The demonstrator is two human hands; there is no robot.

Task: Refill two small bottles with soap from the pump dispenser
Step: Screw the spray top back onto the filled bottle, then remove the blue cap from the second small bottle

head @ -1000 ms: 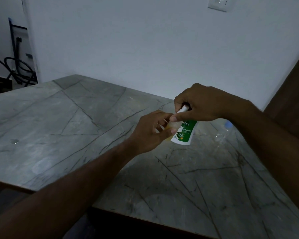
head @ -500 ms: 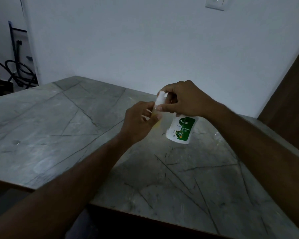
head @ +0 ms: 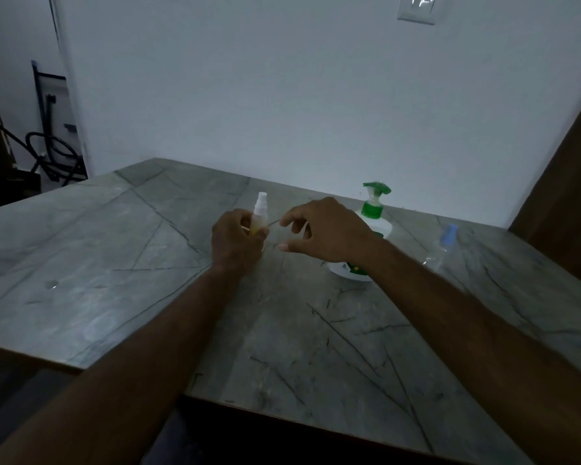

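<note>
The left hand [head: 237, 241] grips a small spray bottle [head: 259, 214] upright, toward the far edge of the counter [head: 114, 263]. The right hand [head: 322, 231] hovers just beside it, fingers loosely curled, holding nothing I can make out. The green-topped soap dispenser [head: 374, 216] stands behind the right hand. A second small bottle [head: 441, 246], blue-capped, lies near the counter's right edge.
</note>
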